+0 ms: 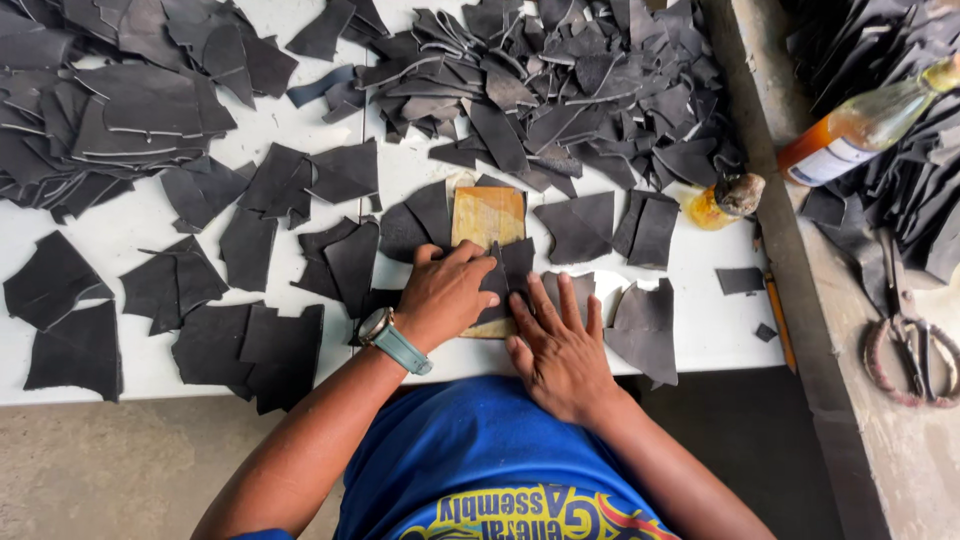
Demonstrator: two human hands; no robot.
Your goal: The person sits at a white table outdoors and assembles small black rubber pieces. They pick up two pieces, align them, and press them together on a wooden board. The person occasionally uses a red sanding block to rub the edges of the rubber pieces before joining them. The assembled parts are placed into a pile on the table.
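We noted left hand (447,293) gripping a dark leather piece (505,280) on the yellow board (488,215), right hand (562,350) open and flat beside it; large far pile (560,90) remained unhandled.

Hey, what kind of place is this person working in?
Probably a small leather-craft or shoemaking workshop: heaps of cut dark grey leather pieces cover the white table, with a yellowish wooden board and rusty scissors nearby.

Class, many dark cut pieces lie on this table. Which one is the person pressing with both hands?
The dark piece lying on the yellowish board, under the left hand and right hand. The others lie untouched.
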